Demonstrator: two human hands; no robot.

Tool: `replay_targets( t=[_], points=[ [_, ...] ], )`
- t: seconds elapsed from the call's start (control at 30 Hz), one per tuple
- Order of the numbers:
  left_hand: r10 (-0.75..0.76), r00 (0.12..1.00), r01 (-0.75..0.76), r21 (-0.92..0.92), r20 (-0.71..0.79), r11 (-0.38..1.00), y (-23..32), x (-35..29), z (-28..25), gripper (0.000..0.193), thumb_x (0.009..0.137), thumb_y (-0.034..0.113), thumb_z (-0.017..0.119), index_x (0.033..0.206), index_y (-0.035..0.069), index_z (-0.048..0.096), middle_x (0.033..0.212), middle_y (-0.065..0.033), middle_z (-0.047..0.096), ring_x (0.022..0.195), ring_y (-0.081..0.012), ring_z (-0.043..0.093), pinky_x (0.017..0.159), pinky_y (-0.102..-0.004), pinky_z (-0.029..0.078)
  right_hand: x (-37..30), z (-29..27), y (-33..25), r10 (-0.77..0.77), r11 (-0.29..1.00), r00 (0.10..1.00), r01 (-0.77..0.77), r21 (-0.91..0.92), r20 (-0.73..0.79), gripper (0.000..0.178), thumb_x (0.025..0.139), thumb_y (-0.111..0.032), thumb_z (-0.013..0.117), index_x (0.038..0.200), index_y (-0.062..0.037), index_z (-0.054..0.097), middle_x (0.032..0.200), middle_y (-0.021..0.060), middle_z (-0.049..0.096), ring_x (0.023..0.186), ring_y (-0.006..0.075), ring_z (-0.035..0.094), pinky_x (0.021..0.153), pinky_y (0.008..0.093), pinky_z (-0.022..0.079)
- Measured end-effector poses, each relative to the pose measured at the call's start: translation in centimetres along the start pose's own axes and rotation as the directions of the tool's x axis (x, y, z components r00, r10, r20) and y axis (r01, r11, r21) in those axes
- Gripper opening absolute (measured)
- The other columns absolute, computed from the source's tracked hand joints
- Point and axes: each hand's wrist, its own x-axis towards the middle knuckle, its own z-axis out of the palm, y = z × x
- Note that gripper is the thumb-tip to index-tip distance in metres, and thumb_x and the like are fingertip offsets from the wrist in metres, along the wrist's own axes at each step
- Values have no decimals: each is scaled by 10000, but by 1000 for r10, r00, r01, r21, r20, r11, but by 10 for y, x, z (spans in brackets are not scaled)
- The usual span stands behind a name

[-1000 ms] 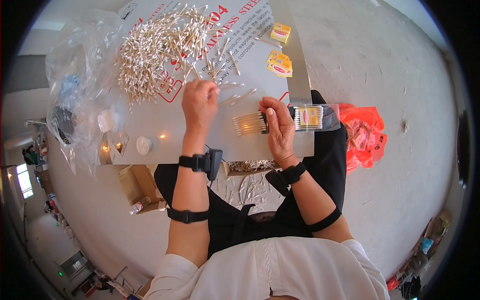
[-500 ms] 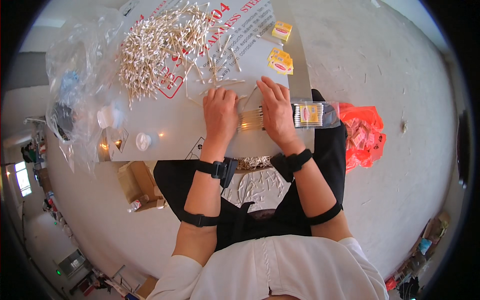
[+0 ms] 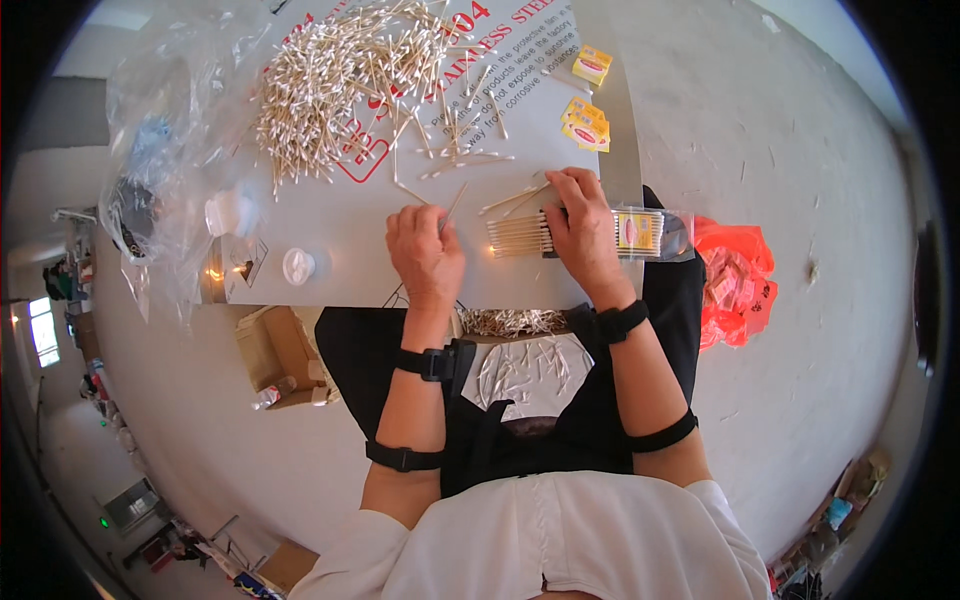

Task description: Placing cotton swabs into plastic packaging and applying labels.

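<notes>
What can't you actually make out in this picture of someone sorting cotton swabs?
- Head view: the right hand covers the middle of the aligned swab bundle, so how far it sits inside the clear packet is hidden.
- The left hand closes round one swab; its lower end is hidden by the fingers.
- The contents of the crumpled clear bag are blurred by plastic.
- The swab pile is cut off by the top edge.
</notes>
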Motion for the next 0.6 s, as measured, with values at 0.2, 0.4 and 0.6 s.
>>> replay_targets(
  t=[0.2, 0.4, 0.6],
  points=[
    [22, 998, -22, -6, 53, 1000, -5, 10, 5, 188, 726, -26, 672, 849, 75, 571, 864, -82, 562, 881, -317, 528, 777, -429, 433, 6, 5, -2, 28, 995, 999, -24, -94, 40, 171, 770, -28, 668, 936, -45, 632, 982, 124, 573, 904, 337, 601, 773, 416, 510],
    [213, 965, -197, -113, 156, 974, 6, 38, 21, 166, 744, -21, 669, 834, 67, 560, 851, -91, 562, 868, -322, 528, 770, -433, 430, -2, 7, 0, 9, 999, 999, -7, -51, 36, 71, 758, -53, 677, 810, -57, 630, 908, 98, 571, 865, 321, 598, 719, 419, 506],
    [81, 993, -62, -199, 89, 978, -1, 29, 10, 148, 755, 8, 668, 815, 62, 545, 849, -97, 566, 866, -326, 535, 757, -436, 444, -1, 9, 5, 34, 994, 999, -34, 108, -5, 89, 752, -32, 687, 804, -45, 616, 939, 93, 602, 832, 312, 613, 716, 397, 510]
  ],
)
